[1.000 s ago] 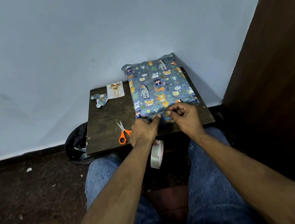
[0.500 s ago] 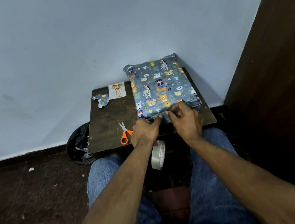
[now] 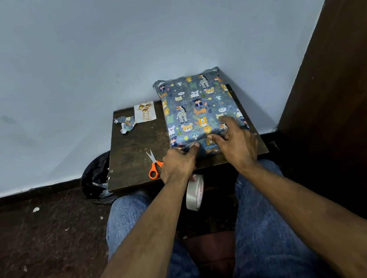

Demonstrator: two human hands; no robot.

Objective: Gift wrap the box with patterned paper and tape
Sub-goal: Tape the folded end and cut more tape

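Box (image 3: 199, 109) fully covered in animal-print paper.

Blue-grey animal-print paper (image 3: 199, 109) covers the box; orange-handled scissors (image 3: 154, 165), dark brown table (image 3: 139, 144).

A small dark brown wooden table (image 3: 135, 147) against the pale wall carries a box wrapped in blue animal-print paper (image 3: 198, 109) at its right, orange-handled scissors (image 3: 154, 165) near its front edge, and a crumpled paper scrap (image 3: 126, 124) beside a white card (image 3: 145, 115) at its back.
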